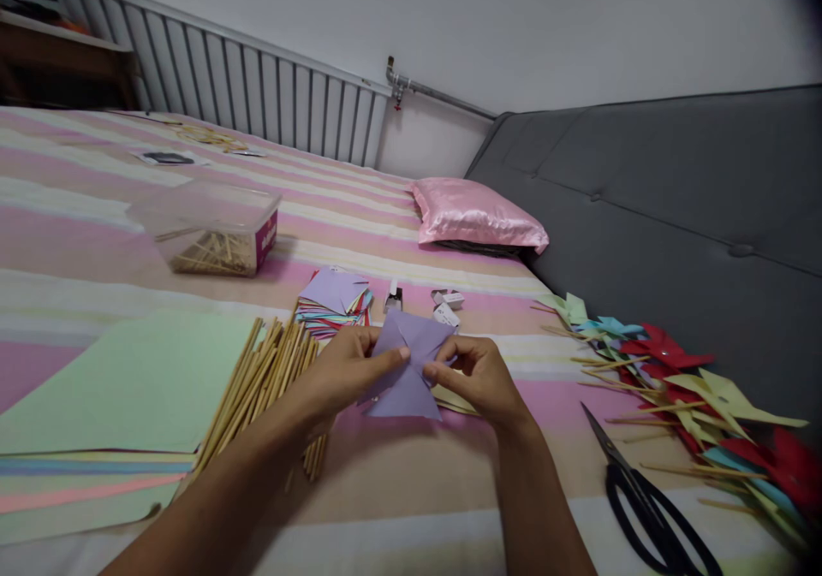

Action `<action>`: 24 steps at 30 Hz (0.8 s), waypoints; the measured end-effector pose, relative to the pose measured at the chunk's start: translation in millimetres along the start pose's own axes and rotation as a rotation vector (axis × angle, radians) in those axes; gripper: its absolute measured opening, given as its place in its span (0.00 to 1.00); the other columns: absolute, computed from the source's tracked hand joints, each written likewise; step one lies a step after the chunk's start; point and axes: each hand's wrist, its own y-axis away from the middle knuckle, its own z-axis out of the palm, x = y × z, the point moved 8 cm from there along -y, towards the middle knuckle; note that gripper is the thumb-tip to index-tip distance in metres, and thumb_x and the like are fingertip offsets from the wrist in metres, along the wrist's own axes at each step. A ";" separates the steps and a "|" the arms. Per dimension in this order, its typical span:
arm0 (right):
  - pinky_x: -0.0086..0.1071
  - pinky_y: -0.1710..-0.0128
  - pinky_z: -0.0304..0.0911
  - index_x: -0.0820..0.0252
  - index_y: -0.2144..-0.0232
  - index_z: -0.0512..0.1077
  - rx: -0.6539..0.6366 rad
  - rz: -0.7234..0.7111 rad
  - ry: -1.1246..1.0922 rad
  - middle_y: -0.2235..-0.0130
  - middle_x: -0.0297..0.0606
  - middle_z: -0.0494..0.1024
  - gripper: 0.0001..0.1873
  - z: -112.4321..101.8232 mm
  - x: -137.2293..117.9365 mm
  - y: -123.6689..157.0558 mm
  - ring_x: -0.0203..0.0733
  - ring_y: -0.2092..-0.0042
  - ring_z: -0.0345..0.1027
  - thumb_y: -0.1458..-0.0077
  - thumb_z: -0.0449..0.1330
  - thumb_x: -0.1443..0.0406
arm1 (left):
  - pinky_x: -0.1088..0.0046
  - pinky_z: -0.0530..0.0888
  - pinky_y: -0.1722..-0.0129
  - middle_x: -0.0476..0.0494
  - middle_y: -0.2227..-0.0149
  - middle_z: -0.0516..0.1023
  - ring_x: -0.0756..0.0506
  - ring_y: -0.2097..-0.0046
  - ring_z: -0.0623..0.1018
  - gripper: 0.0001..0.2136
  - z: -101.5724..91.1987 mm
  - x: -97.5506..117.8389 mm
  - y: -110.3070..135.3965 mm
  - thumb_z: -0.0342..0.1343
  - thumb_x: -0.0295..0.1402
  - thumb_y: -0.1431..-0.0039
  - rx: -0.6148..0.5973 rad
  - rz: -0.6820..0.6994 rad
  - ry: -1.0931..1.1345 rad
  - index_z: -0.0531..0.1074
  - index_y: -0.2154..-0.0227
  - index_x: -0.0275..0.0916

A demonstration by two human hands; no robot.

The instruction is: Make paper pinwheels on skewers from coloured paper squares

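Observation:
Above the striped bedspread, both my hands hold a purple paper pinwheel (414,341) with cut, partly folded blades. My left hand (343,371) grips its left side, thumb pressed near the centre. My right hand (479,375) pinches the right side, thumb and fingertips together on the paper near the middle. Just beyond is a stack of cut coloured paper squares (334,289), a purple one on top. A bundle of thin wooden sticks (257,379) lies beside and partly under my left forearm. Small boxes (448,299) sit behind the pinwheel.
Black scissors (642,499) lie at right, blades pointing away. Finished pinwheels (693,388) on sticks pile against the grey headboard (642,182). Large coloured sheets (128,379) lie at left. Farther back are a clear plastic box (218,225) with sticks inside and a pink pillow (479,212).

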 end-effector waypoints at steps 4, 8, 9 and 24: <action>0.28 0.76 0.62 0.61 0.82 0.70 0.013 0.021 0.003 0.80 0.34 0.74 0.12 0.0 2.2 -0.1 0.36 0.76 0.69 0.56 0.66 0.62 | 0.76 0.66 0.77 0.47 0.80 0.74 0.48 0.75 0.73 0.13 3.2 -3.4 -1.9 0.64 0.42 0.60 -0.057 -0.011 -0.009 0.75 0.78 0.35; 0.28 0.76 0.62 0.61 0.82 0.70 0.016 0.024 0.013 0.80 0.34 0.75 0.12 0.4 2.5 -0.4 0.35 0.77 0.69 0.56 0.66 0.62 | 0.76 0.66 0.76 0.47 0.79 0.74 0.49 0.76 0.72 0.14 2.2 -9.5 -4.5 0.64 0.42 0.60 -0.052 -0.026 -0.023 0.75 0.78 0.34; 0.28 0.76 0.62 0.61 0.82 0.70 0.018 0.019 0.017 0.80 0.34 0.74 0.12 0.4 1.7 -0.5 0.35 0.77 0.69 0.56 0.66 0.62 | 0.76 0.66 0.76 0.47 0.79 0.75 0.49 0.77 0.72 0.14 2.7 -9.7 -4.2 0.64 0.42 0.59 -0.054 -0.025 -0.023 0.75 0.77 0.34; 0.28 0.77 0.63 0.60 0.83 0.69 0.066 -0.021 0.071 0.81 0.34 0.73 0.12 0.5 -6.5 -1.2 0.35 0.77 0.67 0.55 0.65 0.63 | 0.77 0.63 0.78 0.47 0.80 0.74 0.51 0.79 0.69 0.12 1.7 -7.7 -2.9 0.63 0.39 0.59 -0.007 -0.030 -0.076 0.76 0.78 0.34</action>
